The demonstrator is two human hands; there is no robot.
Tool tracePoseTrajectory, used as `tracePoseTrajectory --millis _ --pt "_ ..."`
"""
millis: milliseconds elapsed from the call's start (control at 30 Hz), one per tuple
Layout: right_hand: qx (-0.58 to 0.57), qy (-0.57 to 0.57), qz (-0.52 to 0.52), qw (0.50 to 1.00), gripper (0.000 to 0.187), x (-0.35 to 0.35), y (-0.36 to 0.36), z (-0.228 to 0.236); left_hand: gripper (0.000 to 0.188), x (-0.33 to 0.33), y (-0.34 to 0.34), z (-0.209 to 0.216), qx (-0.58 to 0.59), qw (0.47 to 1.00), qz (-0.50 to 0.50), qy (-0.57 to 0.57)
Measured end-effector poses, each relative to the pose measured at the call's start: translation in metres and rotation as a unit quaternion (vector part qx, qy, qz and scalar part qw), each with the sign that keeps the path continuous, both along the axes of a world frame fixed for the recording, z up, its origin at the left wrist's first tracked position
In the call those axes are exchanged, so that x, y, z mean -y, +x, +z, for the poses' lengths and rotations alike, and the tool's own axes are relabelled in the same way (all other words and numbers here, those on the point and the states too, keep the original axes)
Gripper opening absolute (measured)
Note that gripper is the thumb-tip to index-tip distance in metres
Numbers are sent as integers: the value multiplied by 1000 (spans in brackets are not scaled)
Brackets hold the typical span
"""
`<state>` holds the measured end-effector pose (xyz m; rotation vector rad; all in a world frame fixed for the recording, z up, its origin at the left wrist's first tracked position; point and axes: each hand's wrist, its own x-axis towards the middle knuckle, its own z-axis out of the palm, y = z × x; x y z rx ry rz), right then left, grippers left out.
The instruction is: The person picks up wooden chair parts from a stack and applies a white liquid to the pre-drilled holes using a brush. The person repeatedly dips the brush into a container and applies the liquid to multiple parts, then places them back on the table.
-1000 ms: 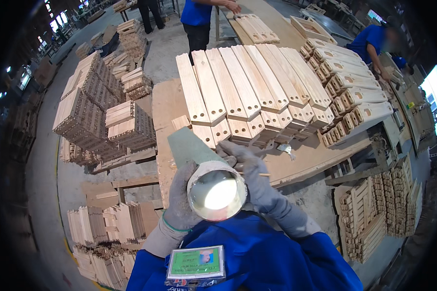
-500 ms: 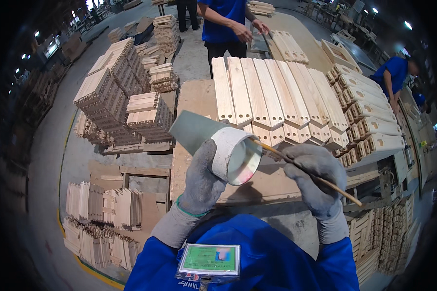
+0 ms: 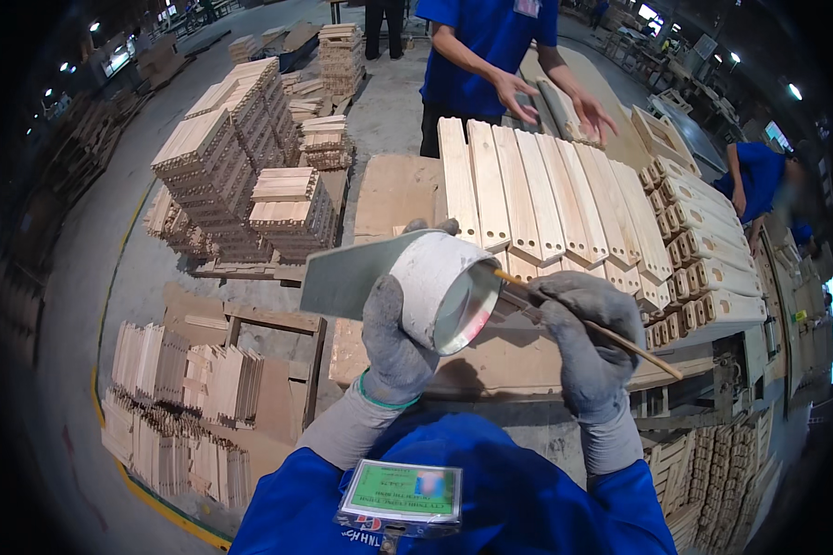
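Observation:
My left hand [image 3: 400, 338], in a grey glove, is closed round a white cup-like container [image 3: 426, 289] tilted with its mouth toward the right. Its inside is pale, with a pink smear near the lower rim. A flat grey-green panel [image 3: 347, 279] juts out to the left from behind the container; how it is held cannot be made out. My right hand [image 3: 588, 324], gloved too, pinches a thin wooden stick [image 3: 634, 348]. The stick's far end reaches into the container's mouth. Beyond both hands lie pale wooden slats [image 3: 528, 190] with drilled holes at their ends, stacked on a table.
More rounded wooden pieces with cutouts [image 3: 708, 250] are stacked at the right. Tall stacks of wood [image 3: 208, 166] stand on pallets at the left, with upright slats [image 3: 185, 370] lower down. Across the table a co-worker [image 3: 491, 65] in blue reaches over the slats; another person [image 3: 759, 176] bends at the right.
My view has shifted, so the slats sit farther right. The container has turned slightly, and the panel lies more level. The co-worker's hands have spread apart over the slats.

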<state>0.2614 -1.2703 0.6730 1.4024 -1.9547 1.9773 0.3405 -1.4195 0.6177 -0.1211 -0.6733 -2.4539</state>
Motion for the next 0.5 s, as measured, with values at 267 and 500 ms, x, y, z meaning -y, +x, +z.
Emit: tracePoseTrajectory --millis 267,500 --pt "-164 82 107 977 17 -10 29 -25 73 27 -9 -13 -18 986 161 -44" --pt "-58 44 47 996 10 -4 39 -19 69 35 -4 -7 -39 994 97 8"
